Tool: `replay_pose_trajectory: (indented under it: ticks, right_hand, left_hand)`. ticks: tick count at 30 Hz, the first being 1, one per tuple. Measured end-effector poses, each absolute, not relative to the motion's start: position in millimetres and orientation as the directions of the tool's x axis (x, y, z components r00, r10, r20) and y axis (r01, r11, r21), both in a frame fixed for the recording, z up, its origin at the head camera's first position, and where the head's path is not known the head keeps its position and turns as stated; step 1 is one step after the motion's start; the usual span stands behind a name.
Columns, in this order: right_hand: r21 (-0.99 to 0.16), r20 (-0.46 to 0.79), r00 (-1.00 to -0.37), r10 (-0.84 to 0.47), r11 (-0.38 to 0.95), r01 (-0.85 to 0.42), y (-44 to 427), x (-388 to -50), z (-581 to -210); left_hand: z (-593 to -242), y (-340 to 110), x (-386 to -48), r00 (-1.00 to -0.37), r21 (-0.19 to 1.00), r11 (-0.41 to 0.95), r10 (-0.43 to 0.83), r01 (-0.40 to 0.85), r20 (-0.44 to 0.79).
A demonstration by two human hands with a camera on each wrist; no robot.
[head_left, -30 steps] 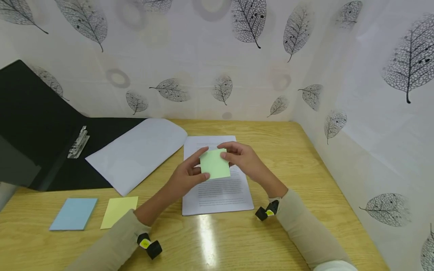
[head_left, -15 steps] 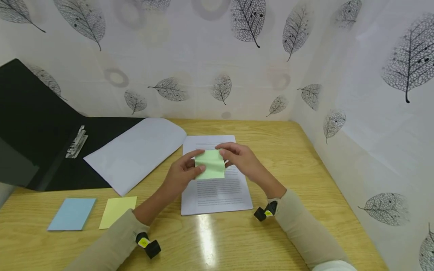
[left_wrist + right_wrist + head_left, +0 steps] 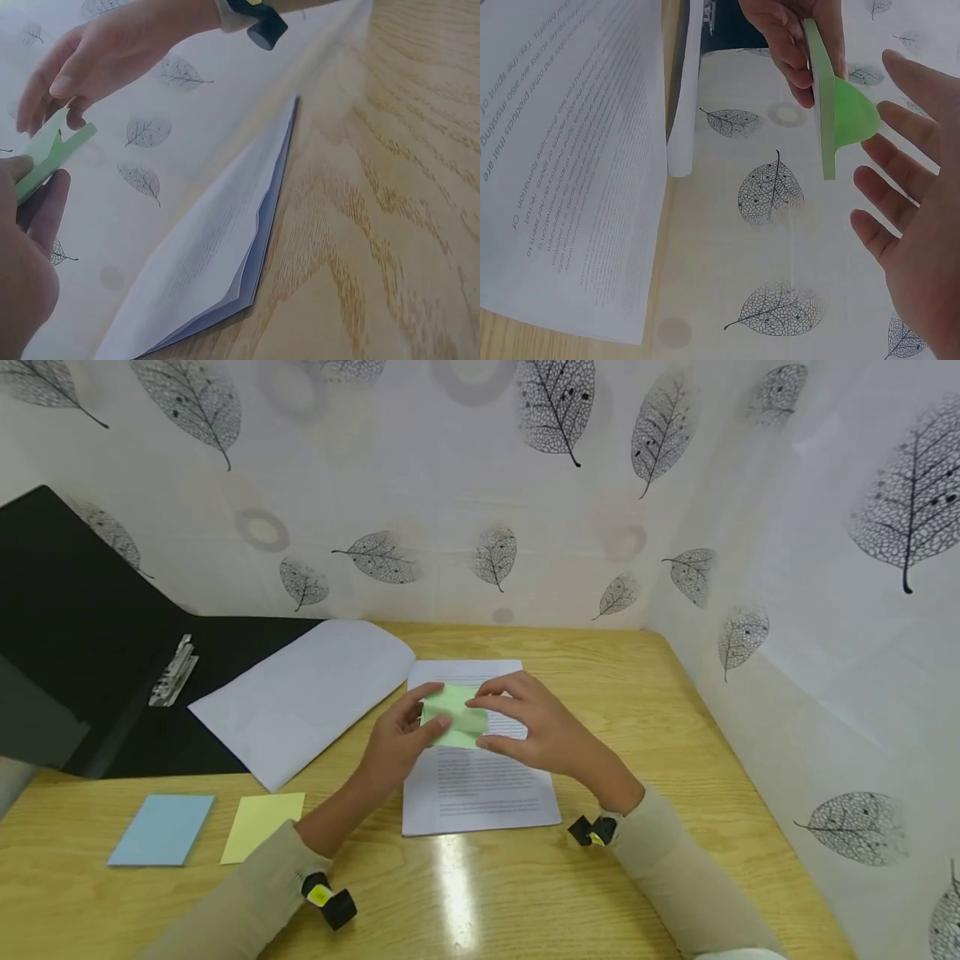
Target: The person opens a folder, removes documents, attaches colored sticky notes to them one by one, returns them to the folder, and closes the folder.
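Table stretches rightward — left fingers pinch green pad, right fingers splay near its edge

Green sticky-note pad: square, pale green, thick stack with a flat edge. I grip it by its left side in my left hand, thumb across its face. Top sheet bows out from the stack, creased. Pad is up in the air over printed pages, face toward me, right edge between the spread thumb and fingers of my right hand.
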State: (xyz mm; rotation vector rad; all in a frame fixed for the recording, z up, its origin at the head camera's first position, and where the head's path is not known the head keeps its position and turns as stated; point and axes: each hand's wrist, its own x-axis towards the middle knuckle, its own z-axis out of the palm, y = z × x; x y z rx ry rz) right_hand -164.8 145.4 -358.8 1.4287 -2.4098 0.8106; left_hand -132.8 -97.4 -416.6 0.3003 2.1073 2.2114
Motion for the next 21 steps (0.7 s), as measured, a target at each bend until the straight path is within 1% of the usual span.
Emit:
replay_pose_trajectory:
  ticks: [4, 8, 10, 12, 15, 18, 21]
  right_hand:
    - [-0.234, 0.475, -0.449, -0.757, 0.383, -0.894, 141.4, -164.0, -359.3]
    - [-0.124, 0.526, -0.387, -0.757, 0.382, -0.916, 139.1, -165.1, -362.7]
    - [-0.083, 0.561, -0.355, -0.748, 0.376, -0.923, 138.1, -165.9, -364.4]
    - [-0.065, 0.597, -0.338, -0.728, 0.375, -0.925, 137.8, -166.7, -365.9]
    - [-0.057, 0.628, -0.338, -0.701, 0.392, -0.918, 138.3, -168.1, -367.5]
    - [-0.083, 0.626, -0.365, -0.689, 0.407, -0.91, 138.8, -168.5, -368.3]
    - [-0.112, 0.613, -0.394, -0.685, 0.418, -0.902, 137.5, -167.3, -368.4]
  left_hand:
    - [-415.7, -96.5, -132.2, -0.978, 0.994, -0.076, 0.187, 0.08, 0.093]
    - [-415.1, -95.0, -130.9, -0.974, 0.992, -0.114, 0.212, 0.06, 0.084]
    - [-414.8, -94.6, -130.5, -0.97, 0.991, -0.118, 0.227, 0.061, 0.087]
    - [-415.2, -94.9, -130.3, -0.969, 0.99, -0.129, 0.233, 0.056, 0.085]
    - [-415.5, -96.2, -130.0, -0.969, 0.988, -0.143, 0.231, 0.053, 0.085]
    - [-415.3, -97.1, -130.2, -0.969, 0.981, -0.188, 0.232, 0.036, 0.08]
    - [-413.8, -96.2, -130.4, -0.971, 0.979, -0.202, 0.224, 0.031, 0.077]
